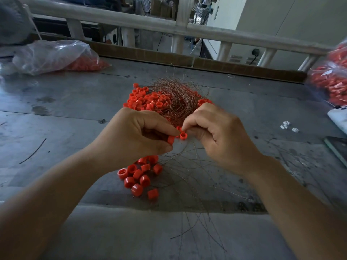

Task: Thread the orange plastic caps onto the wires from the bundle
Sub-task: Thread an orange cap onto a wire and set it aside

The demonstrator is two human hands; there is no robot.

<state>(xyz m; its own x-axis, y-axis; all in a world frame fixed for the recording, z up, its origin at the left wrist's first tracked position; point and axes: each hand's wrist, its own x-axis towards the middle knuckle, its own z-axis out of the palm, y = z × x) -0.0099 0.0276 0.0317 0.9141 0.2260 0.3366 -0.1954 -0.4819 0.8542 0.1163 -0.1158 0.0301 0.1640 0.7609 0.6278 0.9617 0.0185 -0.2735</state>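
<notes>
Pinching caps (183,135), left hand (142,134), right hand (219,136) — wire unclear

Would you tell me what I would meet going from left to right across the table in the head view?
Clear bag of orange caps → left hand → orange cap pinched between both hands → right hand → small white pieces → second bag of orange caps.

Light: dim, cool, daylight from behind the railing (169,29).
Shadows: soft, faint.
Edges: railing bowed; right-hand bag (332,79) blurred.
Centre: sharp.
</notes>
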